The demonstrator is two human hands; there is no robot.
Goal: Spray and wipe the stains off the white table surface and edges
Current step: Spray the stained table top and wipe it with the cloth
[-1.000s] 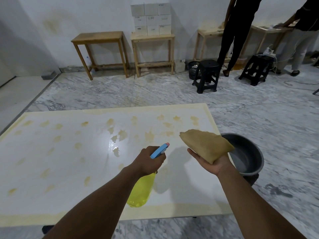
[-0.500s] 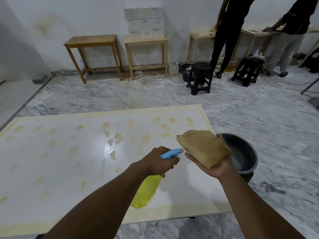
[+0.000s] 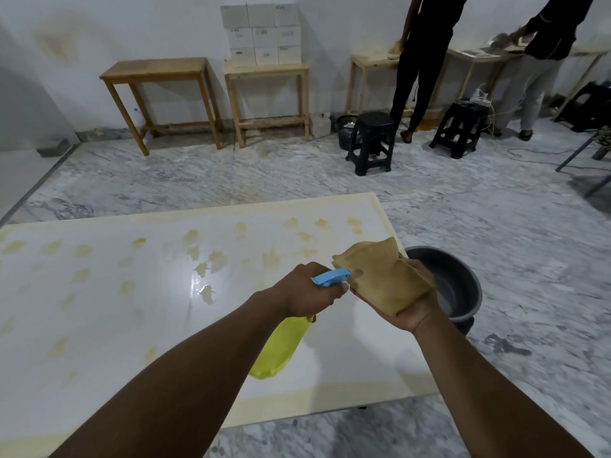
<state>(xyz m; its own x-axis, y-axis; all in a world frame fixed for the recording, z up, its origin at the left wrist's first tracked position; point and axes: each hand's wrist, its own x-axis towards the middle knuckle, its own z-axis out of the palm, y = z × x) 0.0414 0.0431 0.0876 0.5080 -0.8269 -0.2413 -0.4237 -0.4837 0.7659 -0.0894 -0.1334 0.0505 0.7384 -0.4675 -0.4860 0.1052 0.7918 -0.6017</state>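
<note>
Left hand (image 3: 305, 292) grips the spray bottle (image 3: 281, 345), right hand (image 3: 408, 307) cradles the folded cloth (image 3: 380, 276) at centre frame. Nozzle touching cloth, spray may soak it and miss the table (image 3: 99, 325) stains.

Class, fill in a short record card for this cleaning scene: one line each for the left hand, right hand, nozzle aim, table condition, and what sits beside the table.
Left hand: left hand grips the yellow spray bottle by its blue trigger head.
Right hand: right hand, palm up, holds a folded brown cloth.
Nozzle aim: at the cloth, nearly touching it.
Table condition: white table dotted with yellowish stains; yellowed edges.
Beside table: grey basin at its right end.
</note>
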